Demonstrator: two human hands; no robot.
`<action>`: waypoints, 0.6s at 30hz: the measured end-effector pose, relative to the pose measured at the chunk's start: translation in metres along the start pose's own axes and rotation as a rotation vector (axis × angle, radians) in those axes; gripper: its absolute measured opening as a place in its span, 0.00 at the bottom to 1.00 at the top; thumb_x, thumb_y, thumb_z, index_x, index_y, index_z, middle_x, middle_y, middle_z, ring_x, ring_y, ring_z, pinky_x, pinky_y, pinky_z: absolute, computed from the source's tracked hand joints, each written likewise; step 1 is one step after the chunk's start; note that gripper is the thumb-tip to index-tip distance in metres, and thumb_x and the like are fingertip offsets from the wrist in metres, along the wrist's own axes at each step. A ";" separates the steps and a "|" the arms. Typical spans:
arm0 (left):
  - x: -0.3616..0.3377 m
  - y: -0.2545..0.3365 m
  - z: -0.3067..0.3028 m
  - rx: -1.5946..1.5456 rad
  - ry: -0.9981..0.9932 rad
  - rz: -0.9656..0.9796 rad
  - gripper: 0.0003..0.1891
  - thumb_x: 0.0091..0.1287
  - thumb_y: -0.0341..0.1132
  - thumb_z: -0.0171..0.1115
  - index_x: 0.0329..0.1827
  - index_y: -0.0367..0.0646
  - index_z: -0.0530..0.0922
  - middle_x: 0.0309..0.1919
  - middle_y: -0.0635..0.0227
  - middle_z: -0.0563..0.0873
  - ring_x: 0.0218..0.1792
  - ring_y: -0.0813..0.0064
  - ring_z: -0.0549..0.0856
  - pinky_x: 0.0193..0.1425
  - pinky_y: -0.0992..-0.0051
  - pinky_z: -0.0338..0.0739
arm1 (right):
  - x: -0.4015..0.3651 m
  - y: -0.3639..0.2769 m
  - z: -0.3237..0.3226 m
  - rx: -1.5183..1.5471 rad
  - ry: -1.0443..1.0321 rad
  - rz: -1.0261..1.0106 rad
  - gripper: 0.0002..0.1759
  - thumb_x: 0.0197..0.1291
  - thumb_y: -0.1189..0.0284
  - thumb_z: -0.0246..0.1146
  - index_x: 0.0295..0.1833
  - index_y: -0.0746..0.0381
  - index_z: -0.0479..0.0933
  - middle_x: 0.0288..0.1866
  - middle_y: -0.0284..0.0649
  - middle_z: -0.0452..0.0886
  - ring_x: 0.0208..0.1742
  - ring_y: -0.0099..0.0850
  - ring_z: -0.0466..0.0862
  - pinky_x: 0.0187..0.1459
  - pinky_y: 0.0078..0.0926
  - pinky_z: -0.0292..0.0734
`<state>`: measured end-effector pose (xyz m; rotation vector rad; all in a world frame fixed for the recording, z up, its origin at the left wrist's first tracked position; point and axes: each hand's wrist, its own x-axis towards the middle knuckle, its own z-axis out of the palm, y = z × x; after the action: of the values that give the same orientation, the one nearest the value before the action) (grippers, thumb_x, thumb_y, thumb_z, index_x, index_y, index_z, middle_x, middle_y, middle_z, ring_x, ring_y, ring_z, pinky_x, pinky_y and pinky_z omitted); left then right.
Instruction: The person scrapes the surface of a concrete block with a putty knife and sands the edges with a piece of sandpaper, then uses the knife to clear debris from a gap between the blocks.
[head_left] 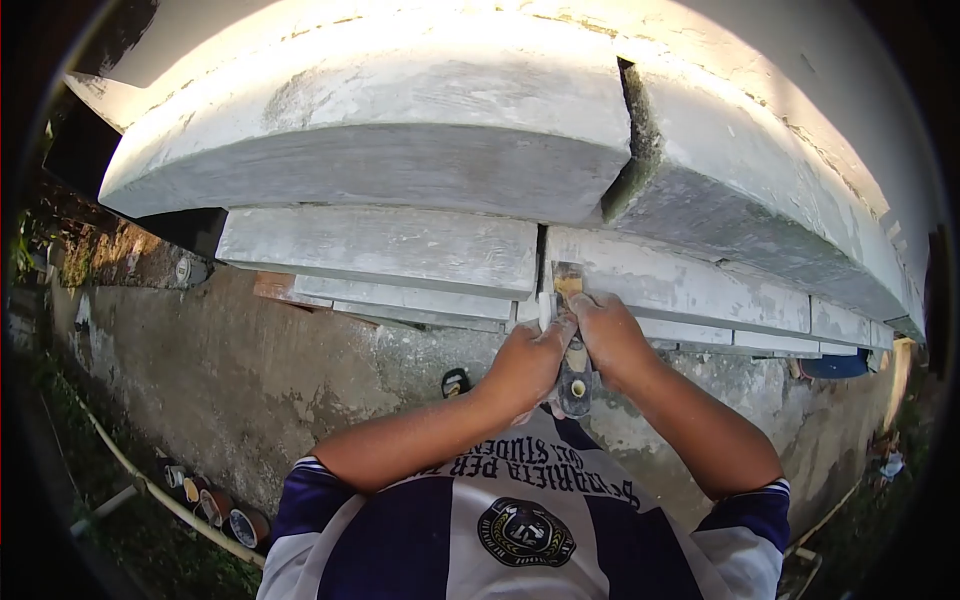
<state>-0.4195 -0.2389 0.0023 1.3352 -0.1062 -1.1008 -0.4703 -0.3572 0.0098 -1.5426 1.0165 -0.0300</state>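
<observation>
Seen from above, a person's left hand (525, 365) and right hand (612, 340) meet around a scraper (577, 388), with the fingers of both clamped on its handle. The blade points away from the person and touches a white stepped ledge (400, 250), just beside the dark gap (541, 250) between two sections. Well below lies a concrete floor (250, 370), with a sandal (455, 382) and a row of tins (215, 505) at lower left.

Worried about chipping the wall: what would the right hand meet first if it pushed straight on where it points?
Probably the grey moulding, beside its vertical joint: the scraper that the right hand holds has its blade there. Depth is unclear.
</observation>
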 end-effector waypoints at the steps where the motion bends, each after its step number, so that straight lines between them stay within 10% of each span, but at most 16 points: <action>1: -0.004 -0.005 0.000 0.053 0.014 0.046 0.19 0.75 0.41 0.56 0.41 0.28 0.80 0.31 0.61 0.85 0.27 0.75 0.83 0.29 0.74 0.77 | -0.003 0.003 0.000 -0.044 0.007 -0.009 0.19 0.71 0.64 0.54 0.45 0.73 0.79 0.35 0.43 0.82 0.34 0.32 0.81 0.37 0.31 0.75; 13: -0.011 0.012 -0.006 -0.098 -0.073 -0.137 0.20 0.75 0.43 0.56 0.49 0.28 0.77 0.37 0.59 0.85 0.33 0.75 0.85 0.35 0.73 0.80 | -0.008 0.001 0.006 0.076 0.000 0.034 0.21 0.70 0.64 0.53 0.44 0.74 0.79 0.35 0.47 0.82 0.32 0.34 0.82 0.36 0.35 0.75; 18: 0.016 0.026 -0.007 -0.123 -0.037 -0.137 0.18 0.75 0.43 0.56 0.44 0.31 0.77 0.31 0.61 0.84 0.21 0.72 0.83 0.18 0.70 0.77 | 0.023 -0.011 0.007 0.185 -0.006 0.054 0.20 0.69 0.65 0.54 0.45 0.74 0.79 0.33 0.45 0.81 0.30 0.32 0.81 0.33 0.32 0.75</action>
<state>-0.3916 -0.2487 0.0130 1.2259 0.0262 -1.2279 -0.4456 -0.3667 0.0052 -1.3462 1.0217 -0.0796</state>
